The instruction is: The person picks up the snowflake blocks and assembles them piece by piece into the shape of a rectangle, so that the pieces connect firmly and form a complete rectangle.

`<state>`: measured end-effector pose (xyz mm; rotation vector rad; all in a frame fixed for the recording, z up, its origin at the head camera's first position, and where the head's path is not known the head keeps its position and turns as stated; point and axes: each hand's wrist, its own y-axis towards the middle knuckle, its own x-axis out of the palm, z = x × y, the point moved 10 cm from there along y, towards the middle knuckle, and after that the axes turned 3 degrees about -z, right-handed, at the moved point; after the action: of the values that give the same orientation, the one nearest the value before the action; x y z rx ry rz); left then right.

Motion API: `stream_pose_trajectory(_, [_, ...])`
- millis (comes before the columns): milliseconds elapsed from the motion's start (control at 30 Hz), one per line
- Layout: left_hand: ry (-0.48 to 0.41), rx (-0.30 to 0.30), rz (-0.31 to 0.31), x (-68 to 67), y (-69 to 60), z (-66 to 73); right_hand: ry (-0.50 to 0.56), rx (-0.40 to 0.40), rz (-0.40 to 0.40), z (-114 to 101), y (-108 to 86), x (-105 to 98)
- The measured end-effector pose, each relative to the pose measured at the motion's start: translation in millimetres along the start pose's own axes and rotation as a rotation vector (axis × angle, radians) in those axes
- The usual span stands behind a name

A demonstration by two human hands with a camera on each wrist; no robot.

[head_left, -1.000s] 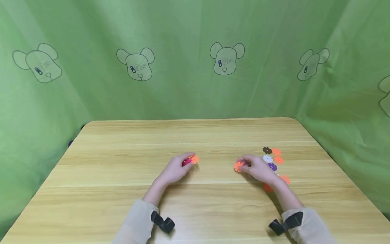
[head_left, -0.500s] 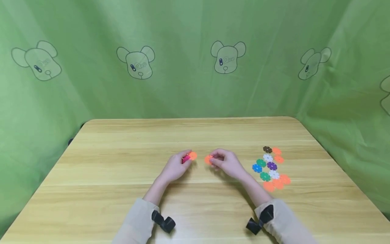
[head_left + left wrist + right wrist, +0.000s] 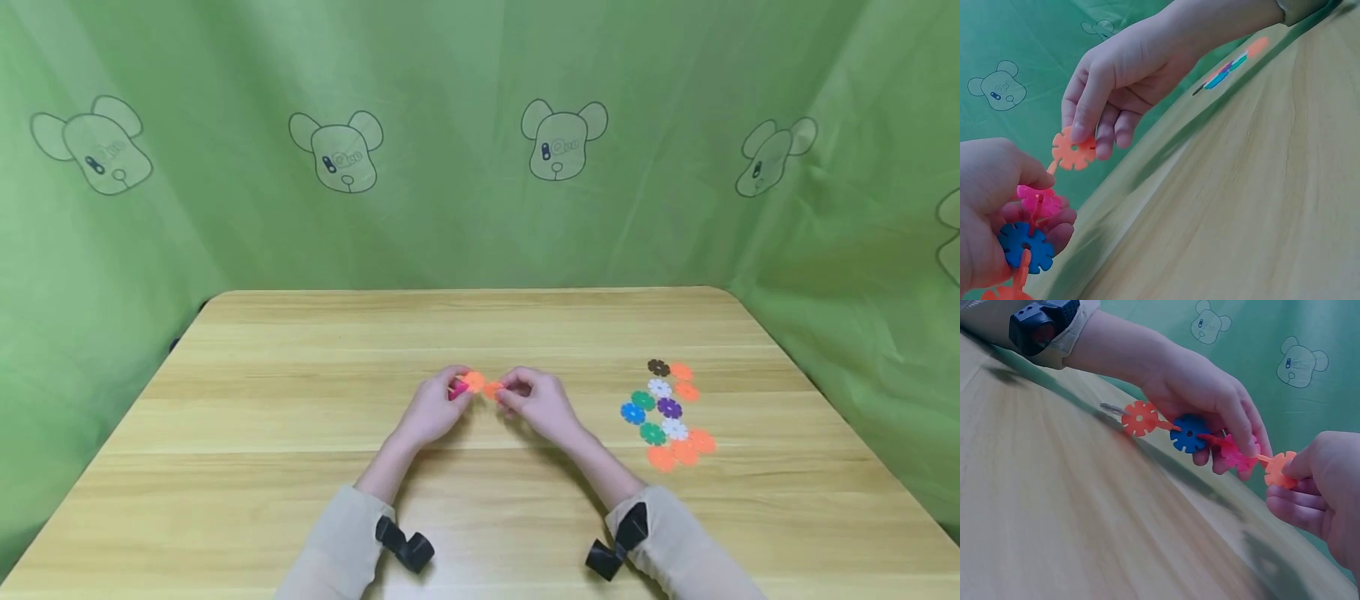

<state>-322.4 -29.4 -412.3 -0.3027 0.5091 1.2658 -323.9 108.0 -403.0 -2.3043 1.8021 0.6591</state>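
Orange and thin, the disc (image 3: 1277,477) pinched in the right hand (image 3: 542,408) meets the end of a chain (image 3: 1181,439) of notched pieces, which the left hand (image 3: 431,408) grips at the pink one (image 3: 1232,459) above the table (image 3: 300,467); whether the last slot is fully seated cannot be told. They look like plastic, probably light, stiff and slightly slick, best pinched on their flat faces near the joints. Loose discs (image 3: 670,408) lie to the right, and bear heads (image 3: 557,154) printed on the green curtain (image 3: 450,233) carry lettering too faint to read surely.
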Motion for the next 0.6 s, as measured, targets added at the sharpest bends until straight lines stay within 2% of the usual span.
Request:
stream_pose_trajectory(133, [-0.019,-0.025,0.04,-1.9,0.2,-1.4,-0.044,-0.047,0.031,-5.8,0.7,2.0])
stream_pose_trajectory(233, [-0.007,-0.014,0.049,-2.4,-0.2,0.9,-0.084,-0.087,0.051,-11.5,0.5,3.1])
stream_pose_trajectory(400, [0.024,0.006,0.023,-1.2,-0.8,3.2,-0.163,-0.162,0.088,-18.8,-0.7,2.8])
stream_pose_trajectory(600, [-0.019,-0.026,0.002,-0.1,-2.5,-0.8,-0.228,-0.276,0.107,-25.3,-3.9,3.7])
